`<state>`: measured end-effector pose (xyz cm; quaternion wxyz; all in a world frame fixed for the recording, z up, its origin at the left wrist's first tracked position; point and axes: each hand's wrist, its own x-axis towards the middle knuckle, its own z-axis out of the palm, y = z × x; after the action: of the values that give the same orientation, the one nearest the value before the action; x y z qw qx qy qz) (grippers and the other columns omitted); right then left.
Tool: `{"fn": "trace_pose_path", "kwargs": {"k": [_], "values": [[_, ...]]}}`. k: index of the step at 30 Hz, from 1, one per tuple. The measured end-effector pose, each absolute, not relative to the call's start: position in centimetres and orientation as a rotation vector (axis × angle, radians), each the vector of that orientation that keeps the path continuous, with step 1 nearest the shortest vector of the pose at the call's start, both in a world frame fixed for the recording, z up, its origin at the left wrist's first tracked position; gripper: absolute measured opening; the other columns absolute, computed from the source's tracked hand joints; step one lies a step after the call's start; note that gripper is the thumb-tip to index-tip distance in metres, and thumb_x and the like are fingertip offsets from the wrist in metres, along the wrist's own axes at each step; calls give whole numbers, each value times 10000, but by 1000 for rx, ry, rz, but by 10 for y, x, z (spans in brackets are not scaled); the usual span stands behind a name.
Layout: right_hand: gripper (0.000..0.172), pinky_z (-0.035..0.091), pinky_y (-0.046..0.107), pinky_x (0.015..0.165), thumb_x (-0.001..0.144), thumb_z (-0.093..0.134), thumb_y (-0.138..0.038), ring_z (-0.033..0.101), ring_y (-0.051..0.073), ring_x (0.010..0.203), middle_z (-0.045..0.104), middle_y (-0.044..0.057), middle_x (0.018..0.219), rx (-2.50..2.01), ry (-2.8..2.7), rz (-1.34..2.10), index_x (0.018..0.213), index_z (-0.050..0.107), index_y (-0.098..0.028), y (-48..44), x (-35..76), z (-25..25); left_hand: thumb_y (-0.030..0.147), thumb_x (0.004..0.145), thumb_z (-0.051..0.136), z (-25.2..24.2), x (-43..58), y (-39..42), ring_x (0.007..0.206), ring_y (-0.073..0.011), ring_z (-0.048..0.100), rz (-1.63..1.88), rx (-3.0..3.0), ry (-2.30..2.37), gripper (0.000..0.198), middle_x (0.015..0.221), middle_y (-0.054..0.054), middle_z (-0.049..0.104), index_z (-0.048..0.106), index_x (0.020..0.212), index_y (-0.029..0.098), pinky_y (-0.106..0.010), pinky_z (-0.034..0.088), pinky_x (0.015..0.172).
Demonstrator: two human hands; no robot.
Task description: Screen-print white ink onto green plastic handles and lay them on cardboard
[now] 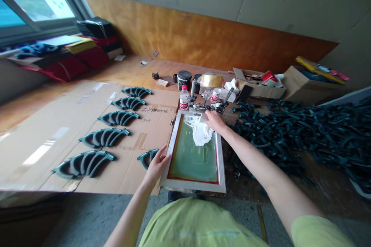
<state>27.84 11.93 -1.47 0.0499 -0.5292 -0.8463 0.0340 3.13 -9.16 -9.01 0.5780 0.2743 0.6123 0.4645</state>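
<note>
A white-framed printing screen [222, 170] lies on the table before me, its green mesh bordered in red. White ink [202, 133] is smeared over the upper part of the mesh. My right hand [215, 121] is closed at the screen's far end on a flat pale squeegee [199, 117], partly hidden by the fingers. Beyond it stands a metal clamp [207, 107] with upright rods. My left hand [158, 162] touches the left edge of the frame, fingers extended. Close beside that hand, a dark green curved part [145, 157] lies on the cardboard, partly covered.
Several rows of green curved parts [87, 164] lie on the cardboard sheet [43, 123] to the left. A large heap of such parts [278, 139] covers the right side. Behind the screen stand a red-capped bottle [183, 100], a black tub [184, 78] and open cartons [262, 88].
</note>
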Motion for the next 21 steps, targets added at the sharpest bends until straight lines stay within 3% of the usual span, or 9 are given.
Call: {"fn": "trace_pose_path", "kwargs": {"k": [2,5,10,16,21], "values": [[208,464,301,787,791,663,-273,628,244,918,692,96,922,-1726,-2635,152,973,648,-174,121,282,-14,552,657,744,-93,30,-91,685,-162,640,1082,629,1423,907,815,-19,685,428,1414,164,-248,493,607],[183,446,294,779,829,616,-300,625,242,931,698,107,947,-1788,-2581,83,957,644,-172,118,290,-18,557,667,737,-95,29,-92,677,-167,641,1069,628,1411,879,811,-26,687,441,1393,158,-250,487,595],[112,430,304,820,834,557,-162,592,235,957,683,122,974,-1710,-2546,-34,915,634,-149,102,289,-36,566,685,719,-98,30,-92,673,-167,632,1068,640,1427,824,791,-20,675,473,1357,157,-247,475,585],[217,432,291,783,760,495,-16,560,216,904,659,76,857,-1135,-2781,82,839,633,-164,63,300,-48,568,668,730,-95,33,-93,680,-174,636,1081,603,1430,821,756,-4,655,489,1340,163,-251,481,591],[282,422,265,743,715,496,17,557,193,891,652,51,853,-840,-2899,256,853,644,-181,55,325,-29,561,669,736,-95,34,-94,692,-177,647,1087,586,1439,807,791,-14,669,497,1334,170,-256,491,600]]}}
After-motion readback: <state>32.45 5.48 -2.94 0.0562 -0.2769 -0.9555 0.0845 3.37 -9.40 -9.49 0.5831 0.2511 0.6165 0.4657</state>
